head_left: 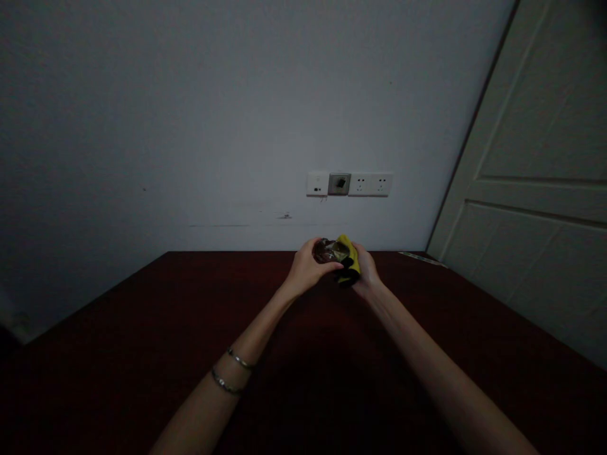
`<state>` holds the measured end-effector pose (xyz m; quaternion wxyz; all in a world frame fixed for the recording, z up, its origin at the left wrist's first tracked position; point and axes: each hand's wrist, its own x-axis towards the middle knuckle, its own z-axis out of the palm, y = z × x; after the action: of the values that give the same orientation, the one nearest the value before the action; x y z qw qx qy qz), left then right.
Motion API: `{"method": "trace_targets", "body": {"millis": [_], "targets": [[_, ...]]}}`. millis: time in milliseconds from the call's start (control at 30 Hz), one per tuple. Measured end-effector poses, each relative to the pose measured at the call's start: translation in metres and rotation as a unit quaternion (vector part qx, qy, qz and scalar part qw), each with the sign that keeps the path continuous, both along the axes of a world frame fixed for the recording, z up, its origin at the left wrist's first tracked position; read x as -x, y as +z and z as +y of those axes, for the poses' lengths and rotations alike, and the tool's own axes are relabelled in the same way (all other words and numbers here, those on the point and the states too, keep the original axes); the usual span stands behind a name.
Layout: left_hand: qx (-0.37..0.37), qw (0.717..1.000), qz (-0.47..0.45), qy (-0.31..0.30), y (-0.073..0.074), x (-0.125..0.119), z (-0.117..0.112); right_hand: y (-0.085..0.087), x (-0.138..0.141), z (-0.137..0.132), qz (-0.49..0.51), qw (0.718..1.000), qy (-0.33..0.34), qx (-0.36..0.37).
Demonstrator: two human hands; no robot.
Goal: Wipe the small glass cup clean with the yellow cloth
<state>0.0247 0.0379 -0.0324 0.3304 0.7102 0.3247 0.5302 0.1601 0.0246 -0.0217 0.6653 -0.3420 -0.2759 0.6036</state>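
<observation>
In the middle of the head view, my left hand (304,270) is closed around a dark brown, shiny, see-through cup-like object (325,251), its thumb reaching along the near side. A yellow and black cloth-like piece (353,260) sits against the right end of that object. My right hand (367,273) holds the yellow piece from the right, with most of its fingers hidden behind it. Both things are held up over the far part of the dark red table, and dim light hides their finer details.
The dark red table top (199,316) reaches to a pale wall (213,114). Sockets and a switch panel (370,184) are set in the wall beyond my hands. A panelled door (535,158) stands along the right side. A thin flat strip (422,258) lies at the table's far right edge.
</observation>
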Motion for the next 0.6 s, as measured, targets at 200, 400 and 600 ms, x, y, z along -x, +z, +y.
{"method": "trace_targets", "body": {"millis": [200,400,600], "targets": [[0.078,0.994,-0.057,-0.048,0.001,-0.004,-0.002,0.005,0.008,-0.005,0.008,0.999,-0.029,-0.02],[0.101,0.978,-0.027,-0.18,0.012,0.005,-0.014,0.008,0.001,-0.005,-0.003,0.999,-0.032,-0.013],[0.083,0.975,0.001,-0.207,0.011,0.014,-0.009,0.006,-0.003,-0.004,-0.014,1.0,-0.001,0.009]]}}
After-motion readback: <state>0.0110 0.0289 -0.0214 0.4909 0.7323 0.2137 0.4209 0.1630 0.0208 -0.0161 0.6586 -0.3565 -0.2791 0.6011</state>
